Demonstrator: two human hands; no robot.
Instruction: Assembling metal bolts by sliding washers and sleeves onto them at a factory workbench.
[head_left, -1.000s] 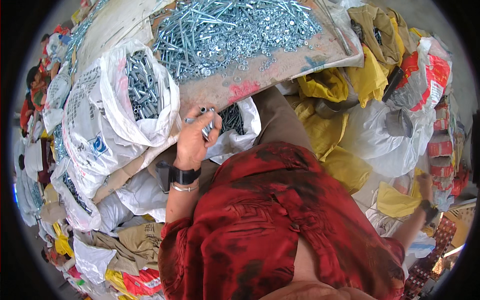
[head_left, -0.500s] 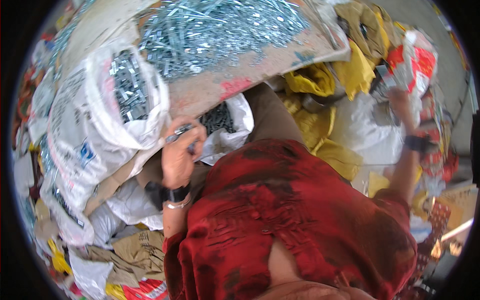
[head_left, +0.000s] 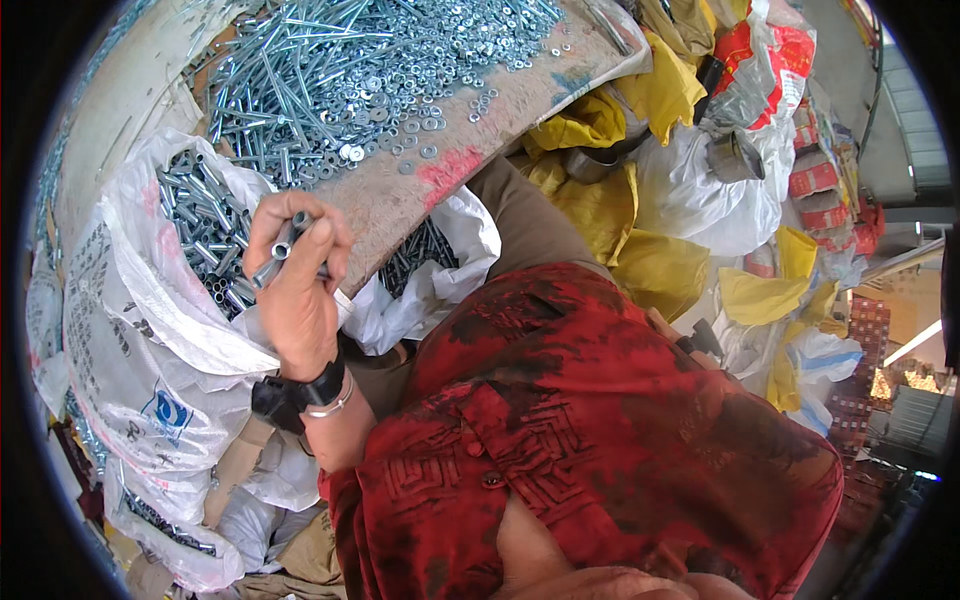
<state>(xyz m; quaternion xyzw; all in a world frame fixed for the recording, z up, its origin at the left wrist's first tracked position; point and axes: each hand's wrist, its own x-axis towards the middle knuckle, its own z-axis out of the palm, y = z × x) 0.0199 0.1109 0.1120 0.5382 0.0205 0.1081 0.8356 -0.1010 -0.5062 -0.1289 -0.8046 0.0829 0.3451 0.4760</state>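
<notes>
Silvery short metal tubes (head_left: 268, 271) sit grasped in the left hand's (head_left: 304, 292) curled fingers in the head view, over the right rim of a white woven sack (head_left: 108, 312) filled with similar tubes (head_left: 200, 240), beside the near edge of a paint-stained board (head_left: 368, 215). The right hand (head_left: 663, 324) is mostly hidden behind a red patterned shirt (head_left: 600, 430); its grip cannot be told. Pressing the thumb firmly across the bundle should prevent slipping.

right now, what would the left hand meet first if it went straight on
The left hand would probably meet the pile of metal rods and washers first, though depth is unclear.
</notes>
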